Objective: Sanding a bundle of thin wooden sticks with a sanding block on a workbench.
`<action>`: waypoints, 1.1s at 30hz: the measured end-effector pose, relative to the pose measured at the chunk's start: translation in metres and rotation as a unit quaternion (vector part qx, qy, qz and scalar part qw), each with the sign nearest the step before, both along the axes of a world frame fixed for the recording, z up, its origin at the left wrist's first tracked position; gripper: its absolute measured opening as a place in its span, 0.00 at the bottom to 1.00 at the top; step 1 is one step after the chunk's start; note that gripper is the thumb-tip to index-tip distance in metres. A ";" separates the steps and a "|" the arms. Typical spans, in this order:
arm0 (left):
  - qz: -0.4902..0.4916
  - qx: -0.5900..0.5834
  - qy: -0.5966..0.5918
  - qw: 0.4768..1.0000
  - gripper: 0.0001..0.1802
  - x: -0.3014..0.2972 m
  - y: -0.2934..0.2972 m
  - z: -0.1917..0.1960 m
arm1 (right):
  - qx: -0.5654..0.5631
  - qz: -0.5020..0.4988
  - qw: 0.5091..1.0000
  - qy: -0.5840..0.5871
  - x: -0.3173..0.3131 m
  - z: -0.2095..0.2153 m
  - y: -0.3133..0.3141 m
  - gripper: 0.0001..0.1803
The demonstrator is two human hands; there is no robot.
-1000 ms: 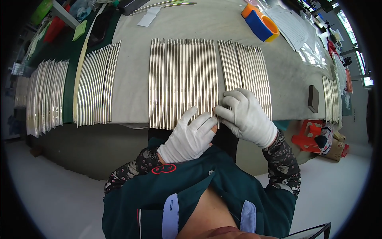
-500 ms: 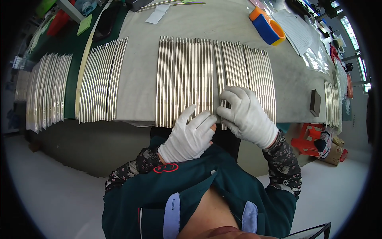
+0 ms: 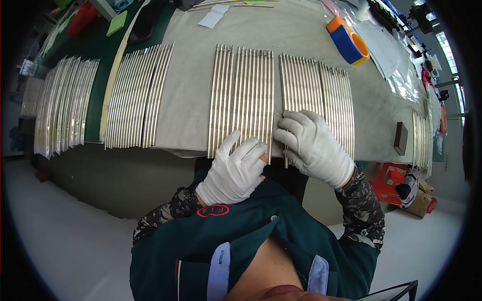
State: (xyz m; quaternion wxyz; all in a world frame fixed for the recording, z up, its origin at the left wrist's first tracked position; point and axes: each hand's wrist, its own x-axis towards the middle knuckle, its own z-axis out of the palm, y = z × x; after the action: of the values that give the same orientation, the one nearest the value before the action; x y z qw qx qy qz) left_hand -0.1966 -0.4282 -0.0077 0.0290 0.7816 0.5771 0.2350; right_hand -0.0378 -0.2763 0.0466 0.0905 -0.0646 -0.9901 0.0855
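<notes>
Both my hands wear white gloves at the near ends of thin, shiny metal rods lying side by side on the grey-covered table. My left hand point(image 3: 233, 168) rests over the near ends of the left-middle rods point(image 3: 246, 95), fingers apart and slightly bent. A bare fingertip shows at its glove's edge. To its right, my right hand point(image 3: 317, 148) lies across the right-middle rods point(image 3: 301, 85), its fingers spread and bent at their left edge. Its thumb is beside a rod end; neither hand visibly grips a rod. A narrow gap separates the two groups.
More rods point(image 3: 138, 95) lie to the left, beside plastic-wrapped rods point(image 3: 68, 105). A blue and orange tape-roll-shaped object point(image 3: 348, 42), papers point(image 3: 376, 47) and a dark block point(image 3: 400, 138) are on the right. A red stool point(image 3: 389, 183) stands below the table edge.
The loose rods between the two middle groups now lie against the right-hand group, leaving a gap. My hands have moved slightly apart. The whole view has shifted a little.
</notes>
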 end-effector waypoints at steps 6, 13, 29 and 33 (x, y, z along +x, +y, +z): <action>0.020 -0.003 -0.001 1.000 0.23 -0.003 -0.003 -0.001 | 0.014 0.005 1.000 -0.015 -0.011 0.000 -0.001 0.16; 0.049 -0.011 -0.008 0.999 0.27 -0.007 -0.008 -0.003 | -0.024 0.005 0.999 -0.037 -0.022 0.002 -0.003 0.15; 0.098 -0.018 -0.021 0.995 0.27 -0.026 -0.016 0.005 | -0.010 0.017 0.998 -0.059 -0.040 0.003 -0.003 0.19; 0.127 -0.006 -0.017 0.992 0.26 -0.031 -0.016 0.001 | 0.022 0.059 0.998 0.005 -0.046 0.000 0.002 0.18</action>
State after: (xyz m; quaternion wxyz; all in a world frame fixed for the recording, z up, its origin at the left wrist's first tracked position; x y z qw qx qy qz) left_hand -0.2274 -0.4443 -0.0062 0.0139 0.6978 0.6724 0.2465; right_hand -0.0838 -0.2741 0.0466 0.0916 -0.0039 -0.9934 0.0687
